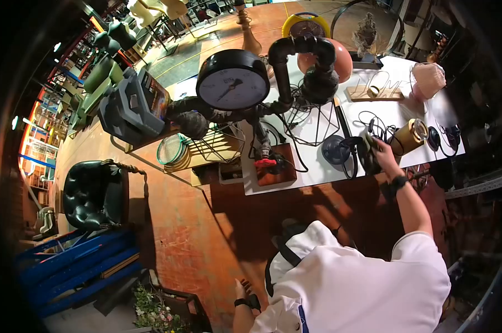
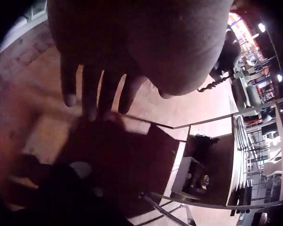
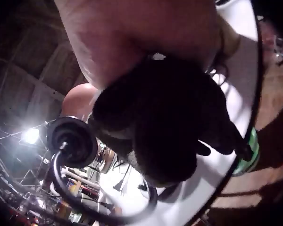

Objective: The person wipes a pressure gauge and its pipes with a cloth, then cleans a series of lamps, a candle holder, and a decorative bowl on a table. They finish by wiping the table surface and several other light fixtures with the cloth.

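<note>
My right hand (image 1: 383,156) reaches over the white tabletop (image 1: 317,172) and grips a dark lumpy figure with rounded, limb-like parts (image 3: 165,122). The figure shows almost black in the right wrist view, and its far side is hidden. Just left of it on the tabletop is a black lamp with a round head (image 1: 335,150) and a bent neck. My left hand (image 1: 244,291) hangs low beside the body, over the wooden floor. Its fingers (image 2: 89,89) are extended and slightly spread, with nothing in them.
A large pressure gauge on dark pipes (image 1: 233,83) rises from a wooden base (image 1: 281,175) with a red valve handle. Wire frames and loose cables lie around it. A gold cylinder (image 1: 411,137) stands right of my right hand. A black tufted chair (image 1: 95,194) is at the left.
</note>
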The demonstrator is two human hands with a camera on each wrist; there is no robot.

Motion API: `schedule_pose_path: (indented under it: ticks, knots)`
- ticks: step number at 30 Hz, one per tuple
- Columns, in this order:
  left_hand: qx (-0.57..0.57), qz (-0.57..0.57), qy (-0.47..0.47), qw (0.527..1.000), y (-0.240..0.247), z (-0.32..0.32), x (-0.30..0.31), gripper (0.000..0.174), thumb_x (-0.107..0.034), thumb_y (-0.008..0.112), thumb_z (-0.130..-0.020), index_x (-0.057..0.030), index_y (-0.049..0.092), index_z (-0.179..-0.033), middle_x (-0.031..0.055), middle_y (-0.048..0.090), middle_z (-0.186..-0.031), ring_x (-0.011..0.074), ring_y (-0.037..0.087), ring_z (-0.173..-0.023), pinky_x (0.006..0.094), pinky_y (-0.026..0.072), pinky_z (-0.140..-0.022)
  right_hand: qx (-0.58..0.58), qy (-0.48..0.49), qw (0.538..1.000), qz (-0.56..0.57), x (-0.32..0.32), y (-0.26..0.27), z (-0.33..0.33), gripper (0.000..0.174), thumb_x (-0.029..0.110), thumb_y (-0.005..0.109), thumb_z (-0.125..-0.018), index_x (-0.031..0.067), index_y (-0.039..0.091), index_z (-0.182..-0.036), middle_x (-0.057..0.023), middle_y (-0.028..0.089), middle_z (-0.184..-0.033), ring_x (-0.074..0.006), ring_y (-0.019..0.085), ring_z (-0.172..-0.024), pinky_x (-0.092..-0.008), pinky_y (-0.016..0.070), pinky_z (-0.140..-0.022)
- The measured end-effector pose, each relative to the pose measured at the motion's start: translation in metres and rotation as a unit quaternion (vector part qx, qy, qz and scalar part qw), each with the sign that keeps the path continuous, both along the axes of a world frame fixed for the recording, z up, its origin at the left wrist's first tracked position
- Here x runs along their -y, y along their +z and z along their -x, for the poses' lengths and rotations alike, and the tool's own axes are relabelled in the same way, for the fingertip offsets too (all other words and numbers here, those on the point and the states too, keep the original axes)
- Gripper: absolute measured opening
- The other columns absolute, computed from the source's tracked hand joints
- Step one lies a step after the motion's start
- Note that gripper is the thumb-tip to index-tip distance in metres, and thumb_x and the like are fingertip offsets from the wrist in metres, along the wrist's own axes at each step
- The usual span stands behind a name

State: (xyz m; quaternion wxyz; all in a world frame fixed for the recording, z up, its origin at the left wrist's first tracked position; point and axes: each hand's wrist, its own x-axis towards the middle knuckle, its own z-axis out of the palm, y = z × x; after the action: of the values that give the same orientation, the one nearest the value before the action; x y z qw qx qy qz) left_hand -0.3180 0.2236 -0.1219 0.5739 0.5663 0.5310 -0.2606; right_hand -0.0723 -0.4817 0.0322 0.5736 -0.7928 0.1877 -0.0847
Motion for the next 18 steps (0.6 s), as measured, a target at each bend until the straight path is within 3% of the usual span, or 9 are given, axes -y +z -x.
schedule_pose_path:
  ticks: [4, 5, 9, 10, 13, 14, 15, 17, 18]
  knots:
    - [0.056, 0.000, -0.010, 0.998, -0.004, -0.002, -0.004, 0.068, -0.063, 0.029, -0.094, -0.0045, 0.050, -0.121, 0.0109, 0.060, -0.108, 0.0232, 0.059, -0.092, 0.0353, 0.0471, -0.070, -0.010, 0.095, 0.980, 0.173, 0.032, -0.002, -0.080, 0.046, -0.010, 0.052, -0.083, 0.0038, 0.055, -0.127, -0.0096, 0.061, -0.119, -0.0149, 0.055, -0.109, -0.0266, 0.0414, -0.095]
    - [0.078, -0.015, -0.033, 0.996, 0.003, -0.004, 0.000, 0.073, -0.068, 0.030, -0.091, -0.0050, 0.048, -0.123, 0.0104, 0.059, -0.107, 0.0239, 0.058, -0.094, 0.0345, 0.0472, -0.068, -0.019, 0.115, 0.986, 0.121, 0.030, 0.002, -0.099, 0.049, -0.011, 0.052, -0.080, 0.0038, 0.056, -0.126, -0.0121, 0.061, -0.119, -0.0192, 0.056, -0.111, -0.0278, 0.0412, -0.097]
    - [0.085, 0.011, 0.005, 0.996, 0.000, 0.017, -0.007, 0.064, -0.059, 0.029, -0.096, -0.0022, 0.048, -0.120, 0.0058, 0.056, -0.085, 0.0177, 0.056, -0.069, 0.0279, 0.0415, -0.052, 0.047, 0.126, 0.956, 0.260, -0.004, 0.037, -0.146, 0.041, -0.006, 0.043, -0.084, 0.0035, 0.060, -0.121, -0.0189, 0.065, -0.110, -0.0257, 0.062, -0.104, -0.0325, 0.0458, -0.091]
    - [0.060, -0.054, 0.027, 0.996, 0.017, 0.016, 0.013, 0.057, -0.055, 0.029, -0.097, -0.0044, 0.049, -0.112, 0.0030, 0.050, -0.074, 0.0153, 0.051, -0.060, 0.0262, 0.0357, -0.045, 0.072, 0.162, 0.935, 0.308, 0.004, 0.025, -0.162, 0.036, -0.003, 0.046, -0.083, 0.0025, 0.062, -0.114, -0.0229, 0.063, -0.108, -0.0326, 0.061, -0.104, -0.0366, 0.0464, -0.090]
    - [0.023, -0.032, 0.043, 0.998, 0.040, 0.029, 0.023, 0.056, -0.056, 0.030, -0.097, -0.0050, 0.048, -0.109, 0.0036, 0.051, -0.074, 0.0158, 0.052, -0.061, 0.0275, 0.0371, -0.046, 0.047, 0.227, 0.899, 0.373, 0.044, -0.051, -0.209, 0.030, -0.001, 0.046, -0.081, 0.0016, 0.063, -0.106, -0.0247, 0.060, -0.106, -0.0390, 0.059, -0.101, -0.0415, 0.0463, -0.088]
    - [0.016, -0.016, 0.014, 1.000, 0.040, 0.038, 0.017, 0.056, -0.055, 0.032, -0.097, -0.0041, 0.050, -0.113, 0.0034, 0.055, -0.081, 0.0173, 0.054, -0.070, 0.0317, 0.0418, -0.059, 0.059, 0.260, 0.887, 0.378, 0.058, -0.084, -0.221, 0.028, 0.000, 0.047, -0.079, 0.0017, 0.062, -0.102, -0.0248, 0.059, -0.106, -0.0420, 0.057, -0.101, -0.0450, 0.0461, -0.087]
    - [0.010, -0.020, 0.013, 1.000, 0.045, 0.042, 0.019, 0.056, -0.055, 0.032, -0.097, -0.0041, 0.050, -0.113, 0.0034, 0.055, -0.081, 0.0173, 0.054, -0.070, 0.0317, 0.0418, -0.059, 0.055, 0.261, 0.889, 0.373, 0.051, -0.081, -0.217, 0.028, 0.000, 0.047, -0.079, 0.0017, 0.062, -0.102, -0.0248, 0.059, -0.106, -0.0420, 0.057, -0.101, -0.0450, 0.0461, -0.087]
    - [-0.026, -0.056, 0.021, 0.998, 0.054, 0.049, 0.027, 0.056, -0.055, 0.031, -0.098, -0.0050, 0.050, -0.114, 0.0038, 0.055, -0.081, 0.0179, 0.054, -0.070, 0.0326, 0.0425, -0.059, -0.089, 0.252, 0.820, 0.507, 0.029, -0.052, -0.206, 0.029, 0.001, 0.049, -0.078, 0.0023, 0.062, -0.103, -0.0253, 0.058, -0.108, -0.0427, 0.056, -0.101, -0.0448, 0.0462, -0.088]
    - [-0.027, -0.056, 0.031, 0.998, 0.047, 0.055, 0.023, 0.056, -0.055, 0.030, -0.098, -0.0053, 0.049, -0.115, 0.0048, 0.057, -0.084, 0.0181, 0.055, -0.072, 0.0336, 0.0436, -0.060, -0.090, 0.250, 0.834, 0.484, 0.028, -0.050, -0.205, 0.031, 0.001, 0.049, -0.078, 0.0041, 0.062, -0.106, -0.0252, 0.060, -0.107, -0.0421, 0.058, -0.101, -0.0442, 0.0473, -0.087]
